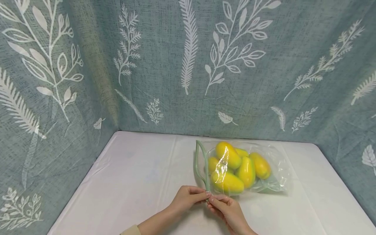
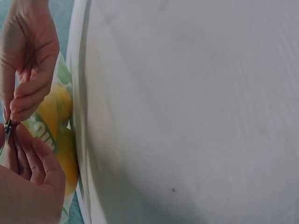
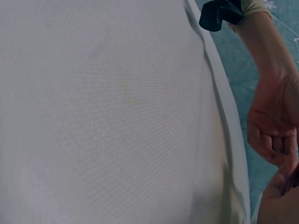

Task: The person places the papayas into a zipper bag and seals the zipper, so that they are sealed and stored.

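A clear plastic zip bag [image 1: 282, 163] lies on its side on the white table with several yellow-green, mango-like fruits [image 1: 246, 171] inside. Its green-edged mouth [image 1: 197, 160] faces left and gapes in the middle. At the near corner of that mouth, my left hand [image 1: 188, 197] pinches the green strip between thumb and fingers. Right beside it, my right hand [image 1: 227, 210] pinches the same corner, fingertips nearly touching the left ones. In the left wrist view, green print [image 2: 44, 135] shows on the bag between the right hand [image 2: 32, 60] and the left hand [image 2: 35, 177].
The white-covered table [image 1: 141, 163] extends to both sides of the bag. A blue-green curtain [image 1: 164, 65] with white leaf prints stands behind and along both sides. A dark device [image 3: 219, 14] sits on the left wrist beside a beige sleeve [image 3: 256, 5].
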Available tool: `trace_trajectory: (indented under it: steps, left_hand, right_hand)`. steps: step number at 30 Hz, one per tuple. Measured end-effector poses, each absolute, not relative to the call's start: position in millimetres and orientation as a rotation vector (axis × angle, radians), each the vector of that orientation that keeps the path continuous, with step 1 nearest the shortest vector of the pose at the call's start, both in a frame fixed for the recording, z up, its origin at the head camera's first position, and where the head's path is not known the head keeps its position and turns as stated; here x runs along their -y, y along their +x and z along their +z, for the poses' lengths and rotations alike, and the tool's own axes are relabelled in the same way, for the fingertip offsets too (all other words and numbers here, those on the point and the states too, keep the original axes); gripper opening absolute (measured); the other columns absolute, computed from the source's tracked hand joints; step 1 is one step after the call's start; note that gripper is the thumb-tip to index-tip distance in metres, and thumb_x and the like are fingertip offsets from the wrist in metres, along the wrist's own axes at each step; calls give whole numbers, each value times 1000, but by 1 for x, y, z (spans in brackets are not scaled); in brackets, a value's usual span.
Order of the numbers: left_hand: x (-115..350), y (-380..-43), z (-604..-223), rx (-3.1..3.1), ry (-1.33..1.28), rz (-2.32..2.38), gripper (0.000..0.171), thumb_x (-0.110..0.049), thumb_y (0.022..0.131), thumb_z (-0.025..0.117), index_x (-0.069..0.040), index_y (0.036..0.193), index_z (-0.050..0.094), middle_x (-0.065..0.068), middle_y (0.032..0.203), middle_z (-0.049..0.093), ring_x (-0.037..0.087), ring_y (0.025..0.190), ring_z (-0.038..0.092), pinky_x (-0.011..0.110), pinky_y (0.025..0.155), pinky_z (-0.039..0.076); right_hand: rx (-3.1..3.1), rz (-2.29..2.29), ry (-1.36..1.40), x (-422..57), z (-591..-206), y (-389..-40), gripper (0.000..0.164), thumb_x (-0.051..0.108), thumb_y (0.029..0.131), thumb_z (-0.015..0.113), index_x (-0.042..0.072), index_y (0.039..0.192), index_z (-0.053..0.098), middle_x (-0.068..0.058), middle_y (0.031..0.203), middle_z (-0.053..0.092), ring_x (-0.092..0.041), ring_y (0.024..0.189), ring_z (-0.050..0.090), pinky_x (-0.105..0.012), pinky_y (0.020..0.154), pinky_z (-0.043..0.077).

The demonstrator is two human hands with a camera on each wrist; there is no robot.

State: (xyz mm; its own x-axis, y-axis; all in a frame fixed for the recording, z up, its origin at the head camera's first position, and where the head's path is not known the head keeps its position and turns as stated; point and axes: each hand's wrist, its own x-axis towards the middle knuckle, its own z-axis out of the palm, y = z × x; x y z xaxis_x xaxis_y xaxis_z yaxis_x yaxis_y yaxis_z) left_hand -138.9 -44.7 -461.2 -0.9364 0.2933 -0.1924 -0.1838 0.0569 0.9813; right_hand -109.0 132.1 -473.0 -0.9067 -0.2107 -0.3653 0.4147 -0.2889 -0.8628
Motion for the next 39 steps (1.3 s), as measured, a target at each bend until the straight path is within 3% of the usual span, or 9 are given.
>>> trace_trajectory:
  steps: [6, 12, 25, 39]
  left_hand:
    - [45, -139, -459, -1915, 47, 1984, 26, -20, 87, 73, 5, 95, 74, 0, 80, 72, 7, 72, 63, 26, 72, 56]
    - [44, -141, -460, -1907, -25, 1982, 26, -20, 86, 74, 5, 94, 74, -6, 74, 68, 6, 69, 60, 24, 68, 55]
    - [45, -148, -457, -1856, -114, 2040, 24, -20, 84, 75, 2, 92, 74, -5, 72, 66, 6, 69, 61, 20, 66, 53]
    - [47, -165, -459, -1795, -224, 2111, 27, -20, 81, 77, 2, 96, 73, -3, 77, 69, 6, 71, 63, 19, 66, 54]
  right_hand:
    - [-1604, -2233, 260, -130, -471, -109, 10, 11, 92, 67, 4, 97, 72, -3, 89, 71, -8, 81, 68, -20, 76, 55]
    - [-1633, -2220, 250, -129, -471, -109, 12, 11, 92, 68, 1, 97, 72, -3, 89, 71, -9, 80, 67, -21, 75, 55]
    - [-1638, -2183, 279, -125, -475, -103, 14, 9, 94, 64, -2, 99, 69, -3, 85, 71, -9, 78, 68, -22, 74, 56]
    - [-1643, -2145, 292, -124, -476, -98, 19, 14, 91, 69, -4, 96, 70, -5, 84, 72, -9, 78, 68, -21, 75, 56]
